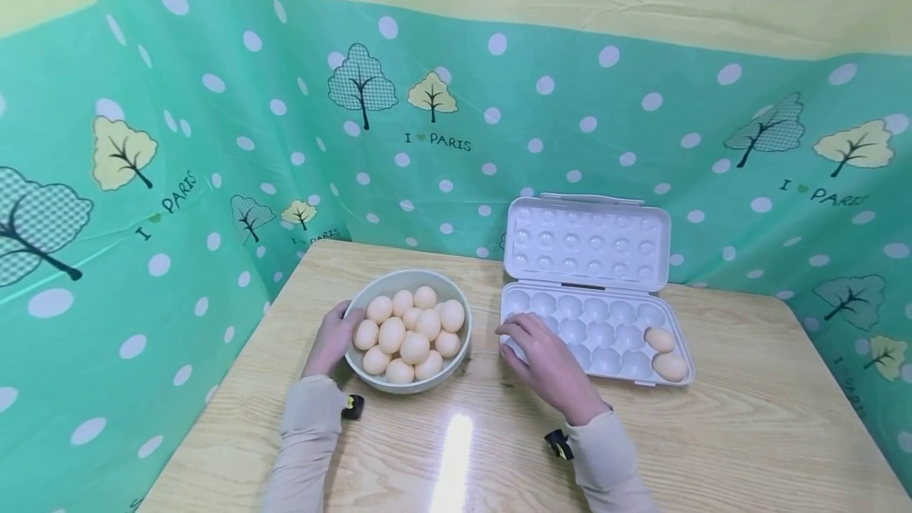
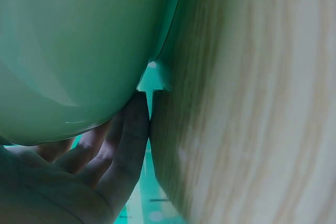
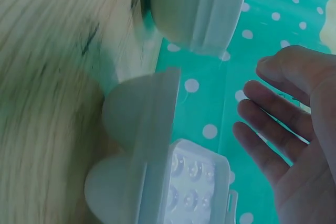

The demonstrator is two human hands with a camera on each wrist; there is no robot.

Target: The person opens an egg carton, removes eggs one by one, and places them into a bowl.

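A pale round bowl heaped with several light-brown eggs stands on the left of the table. My left hand holds its left side, thumb at the rim; the left wrist view has those fingers along the outer wall. To the right lies a white plastic egg carton with its lid raised. Two eggs sit in the cups at its right end. Over the carton's left cups hovers my right hand, fingers loosely spread and holding nothing, as the right wrist view confirms.
The wooden table has its back edge against a green dotted curtain, which also runs along the left side. Between bowl and carton is a narrow strip of tabletop. The upright lid stands near the curtain.
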